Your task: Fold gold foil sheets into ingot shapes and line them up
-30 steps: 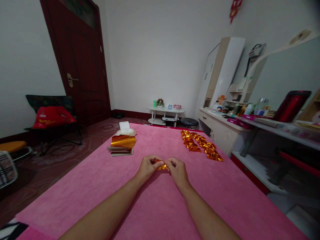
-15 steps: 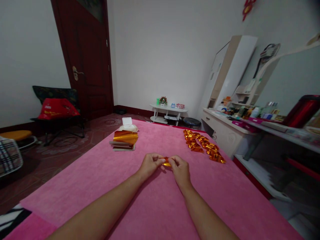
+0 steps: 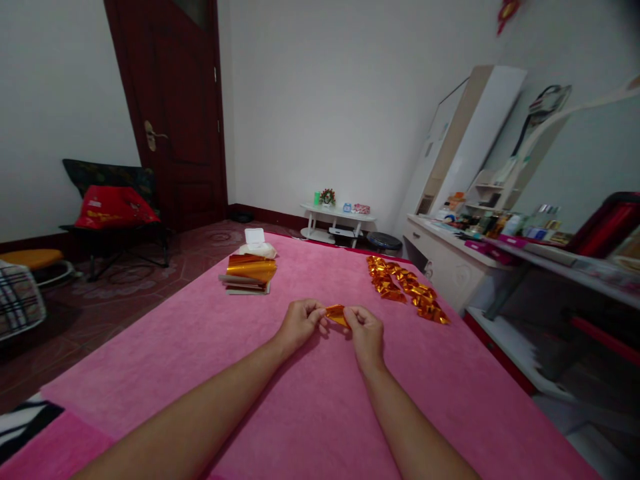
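Observation:
Between my two hands is a small piece of folded gold foil paper (image 3: pixel 337 315), shiny and orange-gold. My left hand (image 3: pixel 301 323) pinches its left end between thumb and fingers. The right end is gripped by my right hand (image 3: pixel 365 331), thumb and forefinger pressed together on it. Both hands are just above the pink cloth (image 3: pixel 310 413). A stack of gold foil sheets (image 3: pixel 250 270) lies to the left beyond my left hand. Several folded gold foil pieces (image 3: pixel 425 303) sit in rows to the right, beyond my right hand.
Behind the foil stack stands a white pack with its lid up (image 3: pixel 256 241). A cluttered white dressing table (image 3: pixel 450 247) borders the right side. Farther back are a low white table (image 3: pixel 337 215), a black round stool (image 3: pixel 384 241) and a chair with a red bag (image 3: pixel 116 208).
My hands have moved slightly apart, and more of the foil shows between them. My right hand has shifted a little to the right. The view has tilted slightly.

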`<move>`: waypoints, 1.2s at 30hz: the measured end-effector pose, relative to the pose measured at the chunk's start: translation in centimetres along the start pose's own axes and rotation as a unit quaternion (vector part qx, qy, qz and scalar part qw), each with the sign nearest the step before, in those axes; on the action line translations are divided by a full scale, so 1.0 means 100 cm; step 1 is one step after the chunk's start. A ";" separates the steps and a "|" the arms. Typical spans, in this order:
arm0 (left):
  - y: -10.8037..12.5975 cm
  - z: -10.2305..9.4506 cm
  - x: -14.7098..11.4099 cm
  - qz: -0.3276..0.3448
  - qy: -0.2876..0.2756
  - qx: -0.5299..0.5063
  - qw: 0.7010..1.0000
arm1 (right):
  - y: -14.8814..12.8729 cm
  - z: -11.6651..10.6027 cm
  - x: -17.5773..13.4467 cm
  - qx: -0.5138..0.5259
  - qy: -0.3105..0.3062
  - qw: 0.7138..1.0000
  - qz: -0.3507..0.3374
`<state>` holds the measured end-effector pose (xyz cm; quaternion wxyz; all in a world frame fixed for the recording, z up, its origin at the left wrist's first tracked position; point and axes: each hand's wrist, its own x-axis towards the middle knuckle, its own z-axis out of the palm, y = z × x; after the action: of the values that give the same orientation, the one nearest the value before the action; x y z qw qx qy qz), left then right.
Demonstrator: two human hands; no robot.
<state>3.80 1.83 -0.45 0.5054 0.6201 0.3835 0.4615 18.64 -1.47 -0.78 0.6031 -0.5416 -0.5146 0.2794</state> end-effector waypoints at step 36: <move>-0.023 -0.034 0.023 -0.055 0.037 0.065 0.996 | 0.013 -0.001 0.008 0.050 -0.100 0.993 0.026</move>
<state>1.15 5.33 -2.10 0.4744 0.6121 0.4646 0.4293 19.29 -0.49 -1.77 0.5673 -0.4936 -0.5434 0.3731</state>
